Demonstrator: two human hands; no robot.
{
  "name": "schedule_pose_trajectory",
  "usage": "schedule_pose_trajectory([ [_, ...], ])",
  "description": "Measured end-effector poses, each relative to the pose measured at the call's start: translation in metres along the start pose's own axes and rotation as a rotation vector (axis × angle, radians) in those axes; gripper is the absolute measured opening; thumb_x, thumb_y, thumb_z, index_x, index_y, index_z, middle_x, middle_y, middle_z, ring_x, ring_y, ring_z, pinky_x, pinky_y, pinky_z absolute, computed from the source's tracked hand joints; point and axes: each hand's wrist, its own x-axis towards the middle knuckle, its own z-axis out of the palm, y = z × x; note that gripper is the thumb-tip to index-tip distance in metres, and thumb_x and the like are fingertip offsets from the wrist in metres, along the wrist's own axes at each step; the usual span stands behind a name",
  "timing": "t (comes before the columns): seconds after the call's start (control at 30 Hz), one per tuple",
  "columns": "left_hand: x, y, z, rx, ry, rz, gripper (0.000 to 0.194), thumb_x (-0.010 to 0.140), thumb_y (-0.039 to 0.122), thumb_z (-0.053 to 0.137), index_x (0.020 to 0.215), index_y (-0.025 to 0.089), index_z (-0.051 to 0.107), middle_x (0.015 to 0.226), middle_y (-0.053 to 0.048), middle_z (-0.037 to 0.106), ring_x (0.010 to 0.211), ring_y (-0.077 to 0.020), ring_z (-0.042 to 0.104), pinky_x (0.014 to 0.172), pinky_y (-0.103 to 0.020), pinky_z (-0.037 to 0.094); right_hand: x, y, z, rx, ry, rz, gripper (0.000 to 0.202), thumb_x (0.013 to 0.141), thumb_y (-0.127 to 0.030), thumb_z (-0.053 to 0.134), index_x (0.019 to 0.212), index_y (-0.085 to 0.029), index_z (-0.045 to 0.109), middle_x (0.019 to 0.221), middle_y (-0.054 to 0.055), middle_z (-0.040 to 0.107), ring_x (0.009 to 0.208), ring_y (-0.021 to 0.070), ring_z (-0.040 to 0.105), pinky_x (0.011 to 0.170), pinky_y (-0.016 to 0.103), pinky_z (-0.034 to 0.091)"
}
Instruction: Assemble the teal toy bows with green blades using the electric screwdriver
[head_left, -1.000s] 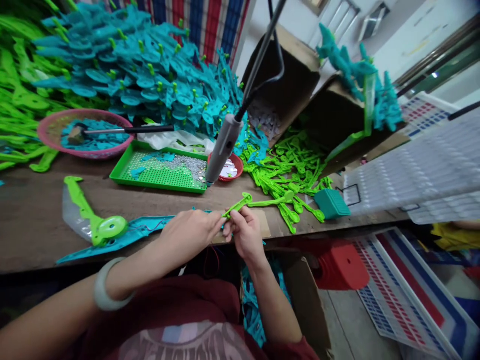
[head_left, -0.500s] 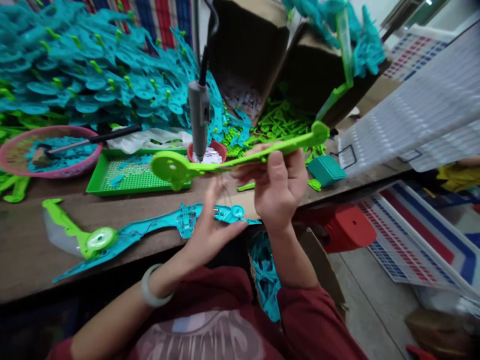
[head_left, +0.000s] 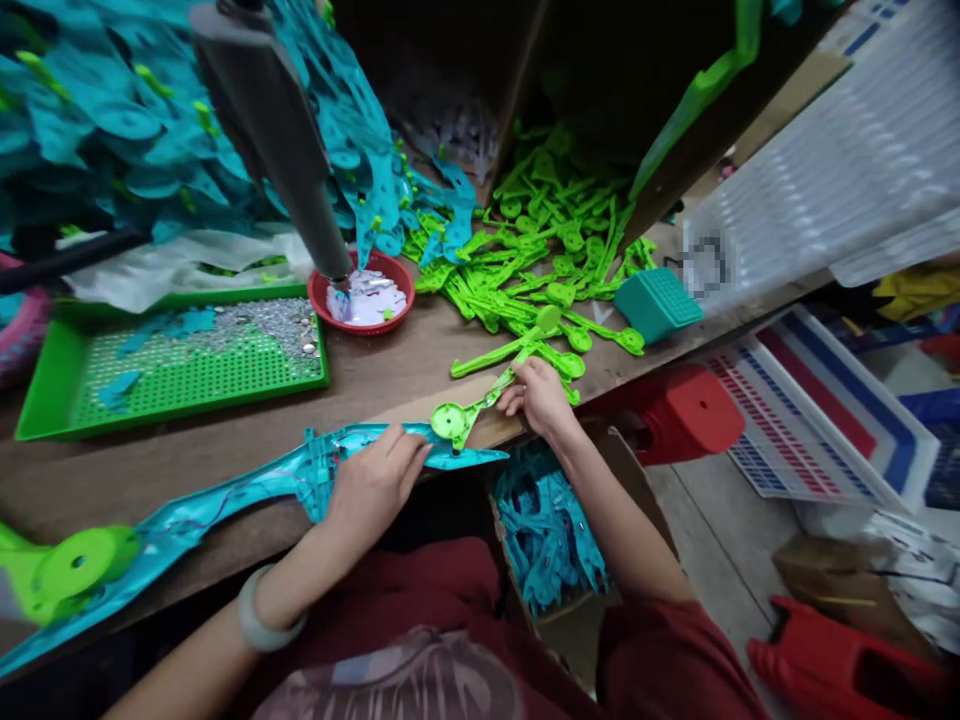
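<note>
A long turquoise plastic toy shell (head_left: 247, 485) with thin wires inside lies along the front of the table. My left hand (head_left: 379, 470) rests over its middle with the fingers bent together on it; the fingertips are partly hidden. In my right hand (head_left: 541, 396) is a green plastic arm (head_left: 450, 422) with a round disc at one end. The disc sits over the right part of the shell, and I cannot tell whether it is seated. Another green disc piece (head_left: 82, 565) is on the shell's left end.
A hanging electric screwdriver (head_left: 277, 140) points into a red bowl (head_left: 362, 325) of white pieces. Left of it stands a green tray (head_left: 187, 385) with screws. Loose green arms (head_left: 540, 250) and turquoise shells (head_left: 112, 130) are piled behind. A teal basket (head_left: 660, 303) stands right.
My right hand has lowered the green arm from mid-air to the shell's right part. My left hand has come down onto the shell. The view has moved closer to the table.
</note>
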Motion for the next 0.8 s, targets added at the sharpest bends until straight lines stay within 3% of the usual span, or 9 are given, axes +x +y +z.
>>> schedule_pose_trajectory([
  [0.1, -0.011, -0.014, -0.011, 0.005, -0.038, 0.078, 0.027, 0.105, 0.026, 0.044, 0.091, 0.018, 0.066, 0.082, -0.003, 0.067, 0.071, -0.0151, 0.066, 0.064, -0.025, 0.045, -0.004, 0.000, 0.002, -0.019, -0.083, 0.068, 0.038, 0.076, -0.043, 0.070, 0.084, -0.025, 0.036, 0.049, -0.009, 0.058, 0.036, 0.0151, 0.062, 0.028, 0.017, 0.042],
  [0.23, -0.027, -0.028, -0.032, -0.066, -0.035, 0.078, 0.021, 0.104, 0.025, 0.049, 0.093, 0.018, 0.067, 0.082, -0.002, 0.069, 0.069, -0.0142, 0.066, 0.066, -0.025, 0.048, -0.003, 0.000, 0.012, -0.032, -0.173, 0.095, 0.036, 0.078, -0.044, 0.068, 0.088, -0.024, 0.039, 0.061, -0.006, 0.066, 0.041, 0.0149, 0.066, 0.032, 0.017, 0.047],
  [0.37, -0.030, -0.020, -0.040, -0.161, -0.036, 0.112, 0.018, 0.102, 0.023, 0.053, 0.093, 0.019, 0.068, 0.078, 0.000, 0.067, 0.064, -0.0124, 0.064, 0.061, -0.025, 0.046, 0.003, 0.001, 0.026, -0.022, -0.267, 0.122, 0.037, 0.080, -0.042, 0.068, 0.088, -0.025, 0.037, 0.055, -0.009, 0.062, 0.041, 0.0164, 0.066, 0.032, 0.018, 0.047],
  [0.5, -0.025, -0.004, -0.041, -0.347, -0.133, 0.207, 0.018, 0.103, 0.025, 0.052, 0.096, 0.020, 0.068, 0.073, 0.002, 0.062, 0.059, -0.0113, 0.061, 0.056, -0.026, 0.042, -0.001, -0.002, 0.027, -0.023, -0.264, 0.150, 0.043, 0.079, -0.045, 0.072, 0.087, -0.025, 0.035, 0.054, -0.009, 0.061, 0.040, 0.0156, 0.066, 0.033, 0.018, 0.049],
  [0.67, -0.018, -0.003, -0.046, -0.445, -0.073, 0.126, 0.013, 0.102, 0.023, 0.056, 0.093, 0.019, 0.065, 0.071, 0.002, 0.060, 0.060, -0.0109, 0.059, 0.057, -0.025, 0.040, -0.013, -0.002, 0.022, -0.021, -0.244, 0.129, 0.044, 0.077, -0.048, 0.073, 0.088, -0.025, 0.036, 0.056, -0.009, 0.063, 0.041, 0.0152, 0.066, 0.034, 0.018, 0.049],
  [0.8, -0.016, -0.003, -0.050, -0.523, -0.103, 0.126, 0.011, 0.101, 0.023, 0.056, 0.094, 0.020, 0.064, 0.072, 0.003, 0.059, 0.061, -0.0106, 0.058, 0.057, -0.024, 0.040, -0.017, -0.001, 0.025, -0.030, -0.246, 0.116, 0.045, 0.078, -0.049, 0.071, 0.089, -0.025, 0.035, 0.056, -0.009, 0.063, 0.040, 0.0157, 0.066, 0.034, 0.019, 0.050],
])
